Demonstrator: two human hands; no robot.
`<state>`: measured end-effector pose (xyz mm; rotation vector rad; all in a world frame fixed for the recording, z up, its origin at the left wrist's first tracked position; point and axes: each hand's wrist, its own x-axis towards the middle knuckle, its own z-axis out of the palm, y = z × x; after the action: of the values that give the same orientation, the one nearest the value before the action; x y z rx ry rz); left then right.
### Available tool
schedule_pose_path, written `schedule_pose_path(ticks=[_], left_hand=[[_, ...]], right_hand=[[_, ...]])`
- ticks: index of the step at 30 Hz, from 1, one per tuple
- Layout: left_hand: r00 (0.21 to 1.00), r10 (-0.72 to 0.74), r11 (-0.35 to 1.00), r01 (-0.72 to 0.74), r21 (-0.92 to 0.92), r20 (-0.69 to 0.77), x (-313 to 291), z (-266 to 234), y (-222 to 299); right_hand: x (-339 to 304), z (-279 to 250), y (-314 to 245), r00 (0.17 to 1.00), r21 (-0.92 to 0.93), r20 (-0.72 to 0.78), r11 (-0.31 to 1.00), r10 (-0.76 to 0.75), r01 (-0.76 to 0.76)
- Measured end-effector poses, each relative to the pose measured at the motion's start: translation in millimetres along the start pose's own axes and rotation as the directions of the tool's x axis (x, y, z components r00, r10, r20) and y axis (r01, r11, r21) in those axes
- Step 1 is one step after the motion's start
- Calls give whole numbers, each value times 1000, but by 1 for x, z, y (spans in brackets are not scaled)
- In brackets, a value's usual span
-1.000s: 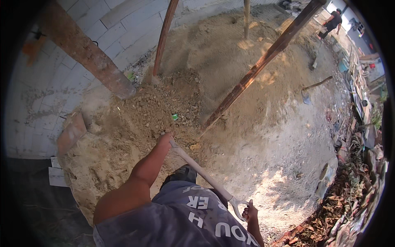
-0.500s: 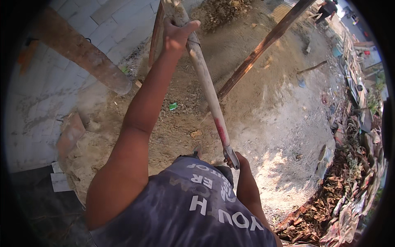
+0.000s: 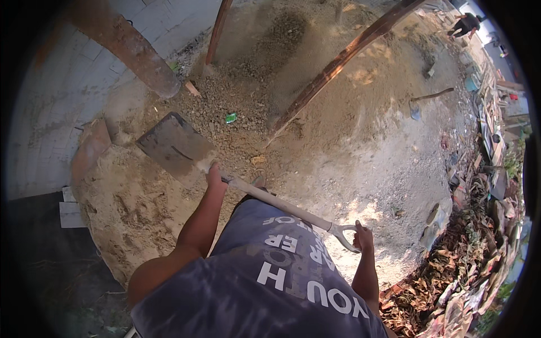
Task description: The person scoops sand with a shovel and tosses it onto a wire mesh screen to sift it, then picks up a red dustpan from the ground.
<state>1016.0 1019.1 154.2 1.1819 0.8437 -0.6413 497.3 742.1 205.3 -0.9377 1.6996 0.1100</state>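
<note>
A long-handled shovel [image 3: 282,205] lies slantwise across the front of my body. Its flat, dusty blade [image 3: 176,147] points to the far left, over the sandy ground, and carries only a thin film of dirt. My left hand [image 3: 215,177] is closed round the shaft just behind the blade. At the other end, my right hand [image 3: 363,236] grips the pale D-shaped handle. Loose grey-brown soil [image 3: 248,90] is heaped beyond the blade, with dust hanging over it. A small green wrapper [image 3: 231,118] rests on that soil.
A slanting wooden pole [image 3: 344,62] stands in the ground ahead; a thick post [image 3: 132,53] rises at the left beside a block wall [image 3: 62,112]. A hoe-like tool [image 3: 420,104] lies at right. Dry leaves [image 3: 434,287] and scrap line the right edge. Another person [image 3: 465,25] is far off.
The shovel has swung from pointing far ahead to pointing left and nearer, its blade now in view. My left hand has come down and back with it; my right hand has shifted rightward.
</note>
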Motion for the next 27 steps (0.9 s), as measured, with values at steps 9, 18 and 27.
schedule_pose_path(ticks=[9,18,27], left_hand=[[981,-192,978,194,81,-31,137,-60,-212],[729,-621,699,682,217,-289,244,-111,-593],[817,-564,786,575,228,-119,425,-50,-541]], right_hand=[[100,-72,181,933,494,200,792,299,-360],[88,-90,337,657,484,-574,850,489,-209],[220,51,304,744,474,-490,855,454,-209]])
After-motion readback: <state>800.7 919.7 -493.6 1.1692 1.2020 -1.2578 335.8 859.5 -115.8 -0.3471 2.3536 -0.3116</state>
